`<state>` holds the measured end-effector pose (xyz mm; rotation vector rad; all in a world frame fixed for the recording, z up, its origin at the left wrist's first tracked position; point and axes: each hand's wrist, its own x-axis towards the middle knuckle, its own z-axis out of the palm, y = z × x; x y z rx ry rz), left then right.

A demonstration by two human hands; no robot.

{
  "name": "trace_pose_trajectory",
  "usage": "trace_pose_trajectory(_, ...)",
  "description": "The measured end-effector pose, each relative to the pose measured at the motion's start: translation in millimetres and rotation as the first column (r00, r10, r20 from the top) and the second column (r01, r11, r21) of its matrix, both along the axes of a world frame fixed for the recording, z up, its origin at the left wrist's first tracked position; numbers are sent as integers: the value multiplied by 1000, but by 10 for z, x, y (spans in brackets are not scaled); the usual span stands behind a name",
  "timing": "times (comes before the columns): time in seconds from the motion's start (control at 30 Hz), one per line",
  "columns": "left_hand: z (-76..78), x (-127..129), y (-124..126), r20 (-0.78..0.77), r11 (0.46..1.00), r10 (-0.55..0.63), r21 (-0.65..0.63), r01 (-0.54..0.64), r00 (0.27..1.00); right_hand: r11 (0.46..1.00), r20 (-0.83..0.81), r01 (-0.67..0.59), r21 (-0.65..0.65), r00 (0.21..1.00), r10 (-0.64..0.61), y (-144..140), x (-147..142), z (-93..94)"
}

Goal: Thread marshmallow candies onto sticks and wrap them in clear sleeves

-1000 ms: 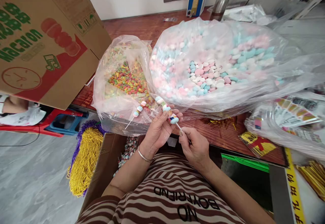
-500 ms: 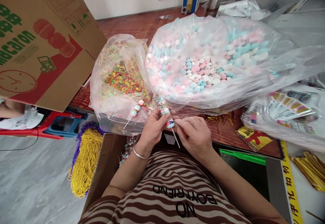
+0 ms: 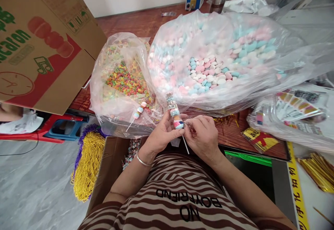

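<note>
My left hand (image 3: 163, 134) holds a candy lollipop (image 3: 178, 123), its thumb near the lower end and its fingers behind. A printed clear wrapper covers the stacked candies, and the white stick points down toward my body. Pinched together, the fingertips of my right hand (image 3: 203, 132) are at the wrapper's lower end by the stick; what they grip is hidden. An unwrapped candy stick (image 3: 140, 110) in pink, white, blue and yellow lies on the bag of small ring candies (image 3: 127, 79), left of my hands.
A big clear bag of pastel candies (image 3: 212, 71) lies behind my hands. Gold twist ties (image 3: 261, 140) and printed wrappers (image 3: 297, 108) are at the right. A cardboard box (image 3: 49, 46) stands left. Gold bead strings (image 3: 87, 169) hang beside an open carton (image 3: 100, 174). Another person's arm (image 3: 10, 112) shows far left.
Both hands have stayed together at the lollipop, which sits slightly further right and lower. My left hand's fingers have shifted down, so more of the wrapper shows. The view has moved slightly.
</note>
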<state>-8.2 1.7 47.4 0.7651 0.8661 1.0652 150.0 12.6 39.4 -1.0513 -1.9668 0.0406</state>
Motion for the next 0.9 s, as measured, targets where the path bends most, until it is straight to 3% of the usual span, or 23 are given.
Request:
trace_pose_trajectory(0.33,-168,147,-59,-140,981,177,107,-163,974,999,49,-16,41,999,14,10,-33,-55)
trace_pose_trajectory(0.57,-188,314,-41,-30,943,332,1,-332,943,994,108,-60,87,993,51,1,-80,-85)
trace_pose_trajectory(0.73,-158,327,-40,-25,929,365,-59,-366,931,998,23,-45,43,999,44,51,-62,-120)
trace_pose_trajectory(0.9,-105,292,-54,8,953,302,-31,-302,953,994,-117,-76,-82,991,66,72,-13,-103)
